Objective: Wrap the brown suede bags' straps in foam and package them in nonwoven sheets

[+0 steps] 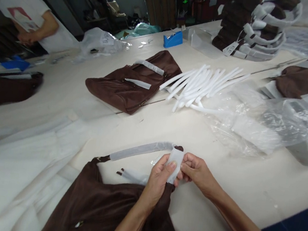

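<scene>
A brown fabric bag (102,203) lies at the table's near edge, its strap looping up and to the right. Pale wrapping (142,150) covers the strap's upper stretch. My left hand (160,177) is closed round the strap's right end, thumb on top of a whitish wrapping piece (175,163). At that piece's right edge, my right hand (192,168) pinches with bent fingers; its fingertips are partly hidden. Below the strap, a thinner wrapped strip with dark ends (134,176) rests beside the bag.
Another brown bag (136,79) lies mid-table beside a pile of white foam rods (197,85). Clear plastic bags (269,123) are at right. A blue tape dispenser (173,39) and stacked brown bags (239,24) stand farther back. A person (33,16) stands at far left.
</scene>
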Demonstrator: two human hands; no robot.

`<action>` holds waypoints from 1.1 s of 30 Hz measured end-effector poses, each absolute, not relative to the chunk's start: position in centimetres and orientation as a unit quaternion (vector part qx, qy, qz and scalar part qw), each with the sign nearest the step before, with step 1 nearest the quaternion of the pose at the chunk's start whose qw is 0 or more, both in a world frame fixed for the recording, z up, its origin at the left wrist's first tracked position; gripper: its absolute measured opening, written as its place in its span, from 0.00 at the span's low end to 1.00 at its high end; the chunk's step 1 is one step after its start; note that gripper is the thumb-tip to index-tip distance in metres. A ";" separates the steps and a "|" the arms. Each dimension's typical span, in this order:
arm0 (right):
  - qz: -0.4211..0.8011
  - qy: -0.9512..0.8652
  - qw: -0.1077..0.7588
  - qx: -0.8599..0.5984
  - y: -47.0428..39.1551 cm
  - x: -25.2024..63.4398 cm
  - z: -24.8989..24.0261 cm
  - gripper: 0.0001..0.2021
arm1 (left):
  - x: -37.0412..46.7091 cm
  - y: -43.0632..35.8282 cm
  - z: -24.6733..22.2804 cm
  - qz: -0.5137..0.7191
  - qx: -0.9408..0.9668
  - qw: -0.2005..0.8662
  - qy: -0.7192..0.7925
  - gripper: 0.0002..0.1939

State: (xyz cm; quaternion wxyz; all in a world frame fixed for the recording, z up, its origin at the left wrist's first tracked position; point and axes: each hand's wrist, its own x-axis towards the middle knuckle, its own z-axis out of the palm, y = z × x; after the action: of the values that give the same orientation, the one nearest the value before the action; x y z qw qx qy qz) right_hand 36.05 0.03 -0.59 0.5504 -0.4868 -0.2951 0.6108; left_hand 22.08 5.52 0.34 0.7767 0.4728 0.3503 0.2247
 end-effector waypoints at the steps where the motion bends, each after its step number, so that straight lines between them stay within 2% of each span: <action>1: 0.614 -0.279 0.551 -0.492 0.3 35.8 -0.7 0.11 | 22.1 5.4 0.4 0.222 0.472 0.779 0.348 0.22; 6: 0.616 -0.216 0.576 -0.492 0.8 34.4 -1.1 0.12 | 22.2 5.4 0.3 0.249 0.465 0.779 0.338 0.22; 11: 0.677 -0.159 0.611 -0.379 -0.7 34.7 -0.8 0.13 | 22.5 5.6 0.0 0.272 0.461 0.788 0.303 0.24; 13: 0.675 -0.153 0.613 -0.380 -0.9 34.8 -0.6 0.14 | 22.6 5.6 0.0 0.270 0.475 0.782 0.299 0.24; 16: 0.644 -0.146 0.594 -0.460 -0.3 34.4 -0.7 0.17 | 22.6 5.7 0.0 0.275 0.554 0.712 0.333 0.24; 18: 0.629 -0.145 0.589 -0.486 0.3 34.1 -0.8 0.15 | 22.3 6.0 -0.2 0.294 0.606 0.643 0.365 0.25; 23: 0.608 -0.161 0.635 -0.449 1.1 34.4 -0.3 0.14 | 20.7 7.6 -0.2 0.298 0.636 0.572 0.424 0.28; 26: 0.566 -0.192 0.663 -0.450 1.9 35.5 0.9 0.13 | 19.6 9.1 1.3 0.279 0.657 0.546 0.438 0.27; 30: 0.548 -0.210 0.670 -0.455 4.3 37.7 1.4 0.14 | 18.0 10.4 5.0 0.190 0.740 0.469 0.442 0.22; 33: 0.557 -0.189 0.656 -0.472 6.1 39.3 0.5 0.15 | 15.8 10.0 7.1 0.080 0.815 0.374 0.435 0.24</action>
State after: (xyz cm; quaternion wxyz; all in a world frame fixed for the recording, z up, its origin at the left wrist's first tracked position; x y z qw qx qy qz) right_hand 39.30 6.09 0.46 0.6561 -0.4722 -0.1894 0.5573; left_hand 15.84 10.04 7.13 0.3744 0.8149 0.4350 0.0805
